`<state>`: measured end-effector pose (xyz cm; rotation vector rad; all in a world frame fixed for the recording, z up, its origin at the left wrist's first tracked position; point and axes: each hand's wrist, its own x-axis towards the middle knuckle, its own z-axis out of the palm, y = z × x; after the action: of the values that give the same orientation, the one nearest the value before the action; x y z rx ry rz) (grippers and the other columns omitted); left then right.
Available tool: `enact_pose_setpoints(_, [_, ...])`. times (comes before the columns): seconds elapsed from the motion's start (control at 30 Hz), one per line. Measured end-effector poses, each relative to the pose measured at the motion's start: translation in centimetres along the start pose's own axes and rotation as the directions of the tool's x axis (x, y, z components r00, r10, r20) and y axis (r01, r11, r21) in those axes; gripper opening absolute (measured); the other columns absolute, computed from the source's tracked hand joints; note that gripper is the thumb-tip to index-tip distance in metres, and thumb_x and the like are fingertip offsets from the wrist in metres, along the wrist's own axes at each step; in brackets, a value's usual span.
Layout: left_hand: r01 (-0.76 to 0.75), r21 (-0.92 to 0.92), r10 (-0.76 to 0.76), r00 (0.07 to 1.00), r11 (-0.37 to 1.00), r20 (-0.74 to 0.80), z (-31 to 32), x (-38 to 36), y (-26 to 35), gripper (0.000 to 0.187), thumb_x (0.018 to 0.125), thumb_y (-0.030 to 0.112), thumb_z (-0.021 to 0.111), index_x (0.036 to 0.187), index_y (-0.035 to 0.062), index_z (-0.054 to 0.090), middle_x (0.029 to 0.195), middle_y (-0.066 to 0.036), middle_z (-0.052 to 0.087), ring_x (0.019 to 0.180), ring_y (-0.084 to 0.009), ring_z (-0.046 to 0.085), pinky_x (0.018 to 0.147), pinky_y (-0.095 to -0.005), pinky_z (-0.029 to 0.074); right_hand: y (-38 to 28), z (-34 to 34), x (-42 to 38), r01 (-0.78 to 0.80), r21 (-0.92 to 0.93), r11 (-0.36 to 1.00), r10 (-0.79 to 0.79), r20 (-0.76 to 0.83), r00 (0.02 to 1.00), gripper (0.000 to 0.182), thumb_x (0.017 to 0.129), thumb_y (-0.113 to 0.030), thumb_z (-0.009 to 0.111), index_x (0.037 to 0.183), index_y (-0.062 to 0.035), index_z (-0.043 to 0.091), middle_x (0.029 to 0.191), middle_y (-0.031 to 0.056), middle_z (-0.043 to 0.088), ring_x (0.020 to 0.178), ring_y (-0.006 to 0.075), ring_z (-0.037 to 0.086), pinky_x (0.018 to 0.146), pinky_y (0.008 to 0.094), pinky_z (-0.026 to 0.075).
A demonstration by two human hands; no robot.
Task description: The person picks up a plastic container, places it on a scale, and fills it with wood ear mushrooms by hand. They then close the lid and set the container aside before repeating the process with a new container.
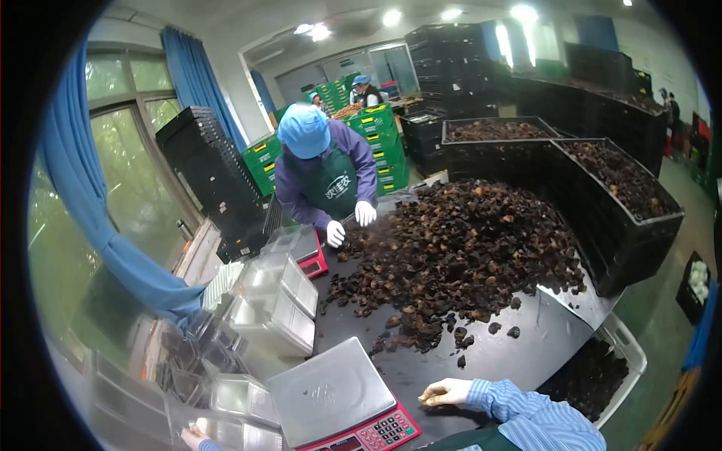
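My right hand (445, 392) rests low over the dark table (421, 368), its fingers bent together, just right of a red scale with a silver plate (331, 391). Whether anything is between those fingers is too small to tell. At the lower left edge, my left hand (194, 436) is at clear plastic boxes (244, 398), its fingers against a box. A large heap of dark brown, crinkled pieces (466, 248) spreads over the table beyond my right hand.
Across the table a co-worker (323, 165) in white gloves reaches to the heap's edge, beside a second red scale (312, 263). Stacked clear boxes (274, 308) stand at left. Black crates (594, 218) of dark pieces stand right; a white basket (632, 353) sits lower right.
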<state>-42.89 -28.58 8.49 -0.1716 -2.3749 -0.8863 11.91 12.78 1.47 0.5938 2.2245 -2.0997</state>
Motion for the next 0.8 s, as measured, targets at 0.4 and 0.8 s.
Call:
enact_pose_setpoints(0.4, [-0.722,0.282,0.758,0.652,0.631,-0.028,0.1,-14.1,12.5,0.026,0.076,0.02,0.055,0.093,0.0005,0.053,0.08,-0.014,0.056,0.075,-0.0247,0.054,0.064,-0.0314,0.045,1.1,1.5,2.1,0.089,-0.102,0.991,-0.075,0.141,0.987,0.037,0.084,-0.03,0.054,0.11,-0.0042,0.055,0.105,0.0102,0.059,0.099,0.0184,0.054,0.088,0.0293,0.039])
enact_pose_setpoints(0.8, [-0.454,0.065,0.367,0.788,0.889,0.494,-4.5,-19.7,21.1,0.041,0.075,0.01,0.06,0.113,0.001,0.047,0.092,-0.014,0.054,0.083,-0.0208,0.053,0.071,-0.0295,0.044,2.8,-1.9,-0.9,0.09,-0.125,0.988,-0.08,0.081,0.993,0.038,0.083,-0.031,0.053,0.111,-0.0053,0.054,0.107,0.0117,0.059,0.103,0.0215,0.053,0.091,0.0311,0.038])
